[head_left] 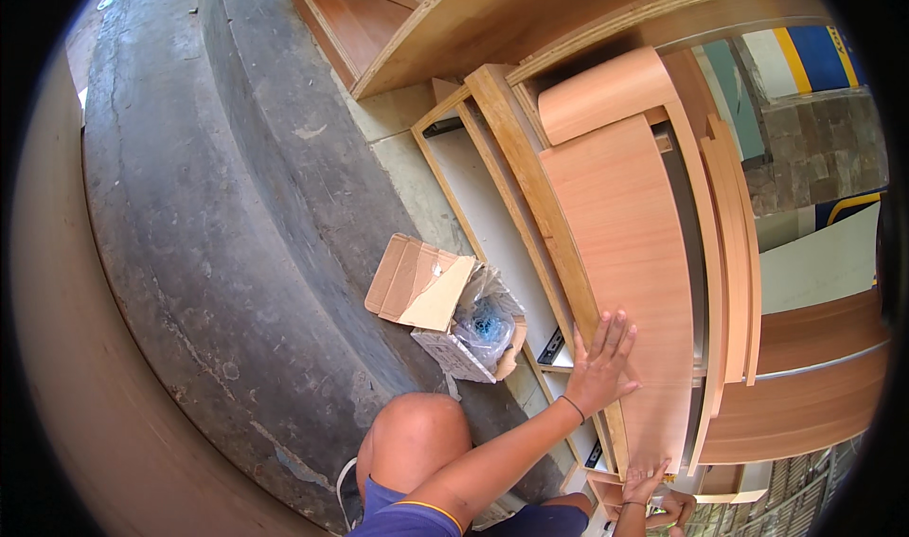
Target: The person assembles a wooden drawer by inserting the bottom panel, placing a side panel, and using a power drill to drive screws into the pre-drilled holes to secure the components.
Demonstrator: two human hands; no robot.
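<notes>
A long wood-grain panel (620, 215) lies along an unfinished wooden frame. My left hand (598, 366), a dark band at its wrist, presses on the panel and its edge strip with spread fingers. A hand that seems to be my right (644, 483) rests at the panel's near end, close to the lower edge of the view, fingers stretched over the wood. Beside it is another, curled hand (676, 509); I cannot tell whose it is or whether it holds anything. The plain wooden strip (530, 177) runs along the panel's left side.
An open cardboard box (419, 277) with clear plastic bags of small bluish pieces stands left of the frame. Black metal slides (552, 346) sit inside the frame. Curved wood-grain strips (734, 262) lie to the right, a large plywood cabinet (492, 21) beyond. A concrete step (256, 120) runs along the left.
</notes>
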